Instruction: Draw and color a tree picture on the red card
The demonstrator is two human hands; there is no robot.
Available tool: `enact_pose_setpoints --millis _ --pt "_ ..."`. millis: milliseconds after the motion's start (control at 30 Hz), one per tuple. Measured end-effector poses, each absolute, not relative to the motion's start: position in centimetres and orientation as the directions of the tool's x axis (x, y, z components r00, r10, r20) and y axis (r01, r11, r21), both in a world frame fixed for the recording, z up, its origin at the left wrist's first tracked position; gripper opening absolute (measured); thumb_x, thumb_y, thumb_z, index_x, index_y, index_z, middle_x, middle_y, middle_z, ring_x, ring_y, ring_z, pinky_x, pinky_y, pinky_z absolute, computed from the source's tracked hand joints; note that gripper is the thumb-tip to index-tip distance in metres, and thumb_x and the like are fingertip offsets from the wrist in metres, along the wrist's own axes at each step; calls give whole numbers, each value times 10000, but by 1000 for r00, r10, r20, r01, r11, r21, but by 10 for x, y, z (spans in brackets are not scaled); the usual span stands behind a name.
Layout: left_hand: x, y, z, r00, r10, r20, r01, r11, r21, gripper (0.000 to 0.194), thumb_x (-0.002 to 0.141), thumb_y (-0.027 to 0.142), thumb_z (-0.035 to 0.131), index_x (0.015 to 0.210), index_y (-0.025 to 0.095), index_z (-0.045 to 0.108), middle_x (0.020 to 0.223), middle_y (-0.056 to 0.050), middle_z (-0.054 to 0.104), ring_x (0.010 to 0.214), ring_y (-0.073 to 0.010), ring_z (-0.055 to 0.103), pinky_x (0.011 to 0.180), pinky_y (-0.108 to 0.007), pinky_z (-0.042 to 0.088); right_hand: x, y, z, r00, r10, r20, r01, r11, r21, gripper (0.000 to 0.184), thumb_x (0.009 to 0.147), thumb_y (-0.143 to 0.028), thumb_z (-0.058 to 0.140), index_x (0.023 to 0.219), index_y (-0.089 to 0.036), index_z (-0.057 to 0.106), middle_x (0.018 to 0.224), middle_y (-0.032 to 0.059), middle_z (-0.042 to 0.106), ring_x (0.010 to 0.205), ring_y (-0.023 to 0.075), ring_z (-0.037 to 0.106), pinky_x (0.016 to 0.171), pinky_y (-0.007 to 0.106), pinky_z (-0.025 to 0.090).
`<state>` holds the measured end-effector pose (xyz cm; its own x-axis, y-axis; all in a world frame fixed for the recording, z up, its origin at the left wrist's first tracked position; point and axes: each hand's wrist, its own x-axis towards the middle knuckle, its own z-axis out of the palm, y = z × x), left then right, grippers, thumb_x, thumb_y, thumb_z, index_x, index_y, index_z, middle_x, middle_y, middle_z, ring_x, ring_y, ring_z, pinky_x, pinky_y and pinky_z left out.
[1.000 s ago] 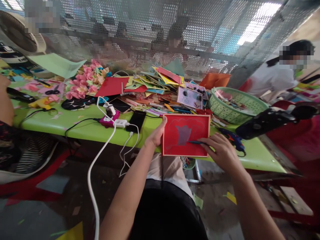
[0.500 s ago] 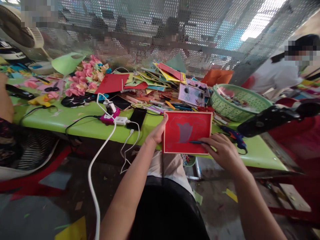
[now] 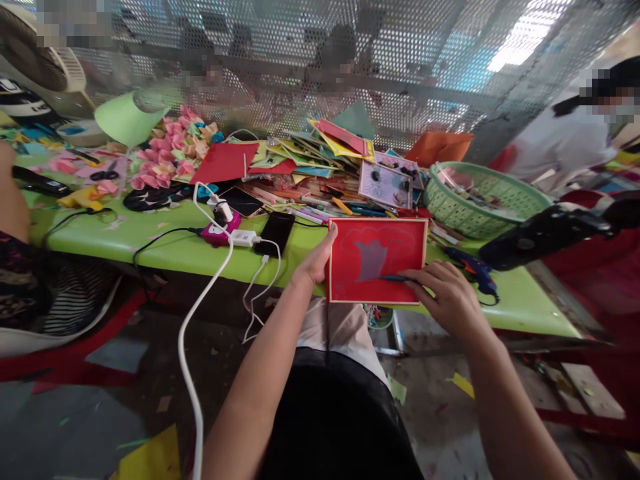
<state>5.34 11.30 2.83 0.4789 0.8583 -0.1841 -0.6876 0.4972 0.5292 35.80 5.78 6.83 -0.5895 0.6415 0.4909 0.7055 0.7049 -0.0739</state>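
Observation:
A red picture panel [image 3: 350, 283] with a pale wooden frame is tilted up at the table's front edge. On it a grey-purple trunk-like shape [image 3: 373, 259] stands under a faint cloud-like outline. My left hand [image 3: 320, 257] grips the panel's left edge, thumb on the front and the other fingers hidden behind. Between the fingertips of my right hand [image 3: 440, 287] is a slim dark blue tool [image 3: 397, 278], perhaps a pen. Its tip lies at the lower right of the grey-purple shape; I cannot tell whether it touches the surface.
On the green table [image 3: 165, 250] lie a black phone [image 3: 276, 233], a pink power strip [image 3: 219, 230] with white cables, and a blue glue gun [image 3: 473, 270]. Behind are a green basket [image 3: 480, 223], piled coloured papers [image 3: 300, 150] and pink paper flowers [image 3: 160, 157]. A person sits at right.
The panel and both hands sit slightly higher and further right in view. The tool stays near the grey-purple shape's lower right. At the left, a light green paper sheet has curled over.

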Motion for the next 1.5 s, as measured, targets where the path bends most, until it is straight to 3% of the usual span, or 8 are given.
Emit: enact_pose_setpoints --millis 200,367,600,867,1000,1133,1300,1500 --pt "55 112 32 468 867 -175 -691 481 540 620 1187 614 480 1468 122 731 1158 -191 871 1108 -319 856 1084 -468 650 357 56 67 -608 640 470 689 719 -88 264 1121 -290 608 1231 -278 847 1018 87 815 950 295 715 913 485 572" --pt "55 111 33 441 867 -233 -658 489 572 644 1189 631 446 1420 115 755 1128 -190 874 1080 -320 861 1057 -463 661 357 56 66 -589 630 507 703 708 -64 252 1130 -292 609 1238 -259 834 991 80 803 937 287 715 929 472 559" --pt "56 111 35 463 863 -199 -671 489 557 688 1213 626 327 1379 130 774 1039 -168 875 1030 -292 867 1032 -437 670 357 60 66 -604 625 496 699 714 -48 257 1146 -299 589 1245 -258 822 993 76 793 940 289 699 922 469 557" --pt "55 109 37 461 859 -223 -675 503 540 637 1192 625 452 1393 108 766 1066 -178 879 967 -295 872 1030 -438 668 360 60 68 -603 644 471 707 705 -59 267 1144 -323 581 1224 -264 829 999 83 801 944 292 705 911 481 557" --pt "56 109 37 443 869 -222 -685 487 541 642 1209 604 403 1415 111 759 1084 -179 879 976 -286 874 1032 -429 670 361 61 71 -555 664 501 738 671 -72 293 1145 -339 562 1239 -273 832 979 90 790 920 296 695 886 491 562" --pt "54 110 32 456 860 -230 -674 502 542 633 1162 654 524 1405 122 766 1038 -163 880 902 -292 873 973 -432 692 361 62 74 -537 676 504 746 660 -90 299 1129 -356 570 1235 -294 842 942 87 777 896 298 689 863 495 560" --pt "55 112 29 459 865 -203 -688 490 535 634 1179 645 473 1451 146 754 1159 -186 874 1053 -320 868 1045 -466 669 363 59 73 -595 669 445 709 698 -100 305 1133 -345 558 1216 -292 846 959 88 789 913 294 700 861 483 558" --pt "54 113 29 479 856 -194 -663 497 559 637 1163 663 505 1369 128 782 1085 -176 876 1045 -320 865 1034 -454 670 363 59 73 -572 674 469 726 682 -95 289 1134 -343 575 1224 -293 844 961 78 782 923 293 704 880 478 555"
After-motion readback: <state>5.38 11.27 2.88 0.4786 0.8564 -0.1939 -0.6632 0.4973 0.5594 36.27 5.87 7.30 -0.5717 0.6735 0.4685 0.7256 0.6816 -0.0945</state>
